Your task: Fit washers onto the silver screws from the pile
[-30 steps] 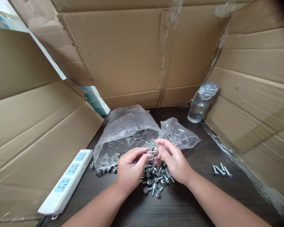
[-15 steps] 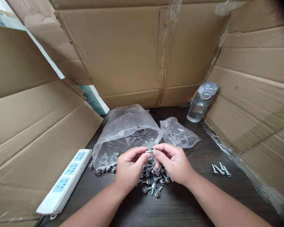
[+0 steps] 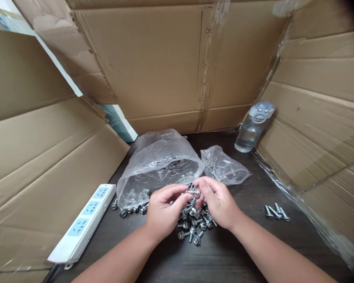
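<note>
Silver-coloured, a hex-headed metal bolt (image 3: 195, 192) is pinched by the left hand (image 3: 165, 208), the right hand (image 3: 217, 201) curled alongside, contact unclear, with four bolts (image 3: 278, 210) set apart rightward, a bolt heap (image 3: 193, 213) left beneath the fingers.

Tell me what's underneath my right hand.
A pile of loose metal bolts shows beside the right hand, on the dark table. Directly beneath, the hand covers the view, so I can't tell whether the pile continues there.

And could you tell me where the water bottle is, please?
In the head view, the water bottle is at the back right, beside the right cardboard wall, beyond the small plastic bag.
</note>
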